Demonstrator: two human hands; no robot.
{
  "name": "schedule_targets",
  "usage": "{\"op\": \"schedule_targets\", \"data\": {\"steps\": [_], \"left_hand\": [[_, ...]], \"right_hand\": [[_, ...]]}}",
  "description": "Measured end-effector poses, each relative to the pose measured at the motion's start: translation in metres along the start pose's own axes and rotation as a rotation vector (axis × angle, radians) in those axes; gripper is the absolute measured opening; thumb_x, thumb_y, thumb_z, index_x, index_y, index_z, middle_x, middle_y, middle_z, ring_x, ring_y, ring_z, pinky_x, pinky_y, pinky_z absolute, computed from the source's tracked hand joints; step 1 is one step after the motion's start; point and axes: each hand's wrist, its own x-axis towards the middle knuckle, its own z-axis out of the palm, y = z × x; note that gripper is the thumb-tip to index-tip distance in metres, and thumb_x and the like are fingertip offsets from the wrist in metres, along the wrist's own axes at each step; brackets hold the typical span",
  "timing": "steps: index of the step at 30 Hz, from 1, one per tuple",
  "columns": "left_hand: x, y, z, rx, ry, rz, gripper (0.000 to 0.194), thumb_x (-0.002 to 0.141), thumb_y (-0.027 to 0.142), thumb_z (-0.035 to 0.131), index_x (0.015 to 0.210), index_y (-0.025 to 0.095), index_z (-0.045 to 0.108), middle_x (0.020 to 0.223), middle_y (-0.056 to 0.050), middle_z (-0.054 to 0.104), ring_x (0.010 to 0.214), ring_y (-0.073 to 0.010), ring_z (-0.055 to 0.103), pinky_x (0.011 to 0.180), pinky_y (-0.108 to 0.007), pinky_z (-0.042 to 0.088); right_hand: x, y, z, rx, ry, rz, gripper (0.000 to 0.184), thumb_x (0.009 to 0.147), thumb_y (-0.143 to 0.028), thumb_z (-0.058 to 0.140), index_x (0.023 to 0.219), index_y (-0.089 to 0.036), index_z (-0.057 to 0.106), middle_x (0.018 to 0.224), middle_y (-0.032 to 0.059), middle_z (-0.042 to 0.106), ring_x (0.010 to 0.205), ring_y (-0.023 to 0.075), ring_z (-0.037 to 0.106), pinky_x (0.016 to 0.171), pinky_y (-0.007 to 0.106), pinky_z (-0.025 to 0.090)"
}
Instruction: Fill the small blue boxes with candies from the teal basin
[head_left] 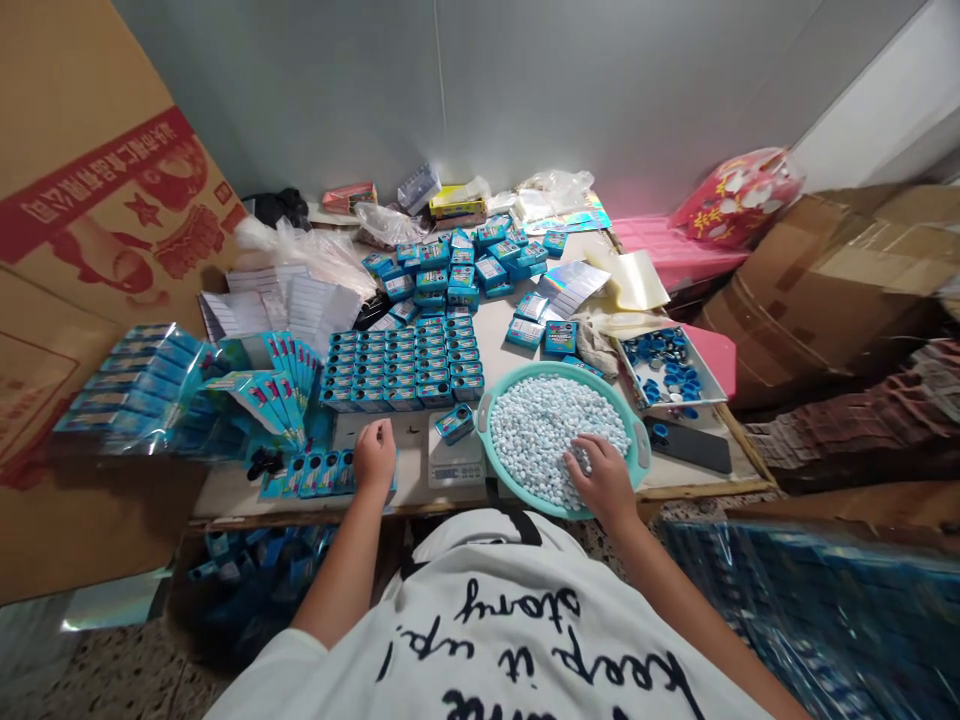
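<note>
My right hand (600, 478) reaches into a teal basin (487, 425) filled with small pale beads (544, 425), its fingers curled among them; whatever they pinch is too small to name. My left hand (375, 455) rests on the table as a loose fist beside a row of small blue boxes (319, 474) at the front edge. What is inside that fist is hidden. Between the two hands stands a small digital scale (456, 458) with one open blue box (455, 422) on it.
A block of packed blue boxes (401, 365) fills the table's middle, with more loose ones behind (465, 265). A white tray (716, 385) of blue rings and a black phone (694, 447) lie to the right. Cardboard cartons (82, 250) stand left, wrapped box stacks (142, 385) beside them.
</note>
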Motion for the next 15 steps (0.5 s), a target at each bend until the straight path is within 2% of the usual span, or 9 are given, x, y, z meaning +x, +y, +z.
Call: {"op": "schedule_targets", "data": {"steps": [5, 9, 12, 15], "left_hand": [[0.003, -0.002, -0.001, 0.01, 0.01, 0.008, 0.04, 0.092, 0.044, 0.038, 0.099, 0.02, 0.068, 0.103, -0.011, 0.069, 0.099, -0.0247, 0.062, 0.092, -0.038, 0.048], [0.007, -0.011, 0.007, 0.021, 0.016, -0.008, 0.042, 0.089, 0.048, 0.04, 0.105, 0.02, 0.067, 0.108, -0.01, 0.069, 0.1, -0.0266, 0.063, 0.093, -0.041, 0.049], [0.007, -0.014, 0.014, 0.032, -0.004, -0.022, 0.042, 0.087, 0.049, 0.042, 0.106, 0.021, 0.067, 0.106, -0.009, 0.07, 0.096, -0.0283, 0.064, 0.09, -0.043, 0.051], [-0.001, -0.01, 0.013, 0.065, -0.037, -0.071, 0.041, 0.087, 0.05, 0.042, 0.106, 0.025, 0.067, 0.107, -0.008, 0.071, 0.096, -0.0299, 0.065, 0.087, -0.045, 0.053]], "right_hand": [[-0.001, -0.003, -0.006, 0.117, 0.021, 0.042, 0.026, 0.091, -0.037, 0.053, 0.11, -0.023, 0.065, 0.118, 0.0111, 0.064, 0.113, 0.0281, 0.058, 0.1, 0.05, 0.046], [-0.001, -0.003, -0.008, 0.26, 0.079, 0.097, 0.027, 0.094, -0.033, 0.049, 0.116, -0.027, 0.062, 0.129, 0.0087, 0.062, 0.124, 0.0277, 0.054, 0.107, 0.053, 0.042], [0.003, -0.003, -0.007, 0.325, 0.101, 0.142, 0.026, 0.095, -0.032, 0.048, 0.116, -0.03, 0.062, 0.123, 0.0057, 0.066, 0.125, 0.028, 0.055, 0.109, 0.057, 0.038], [0.014, 0.003, -0.014, 0.394, 0.156, 0.162, 0.026, 0.095, -0.031, 0.045, 0.115, -0.032, 0.062, 0.121, 0.0037, 0.066, 0.125, 0.0265, 0.054, 0.108, 0.055, 0.04]]}}
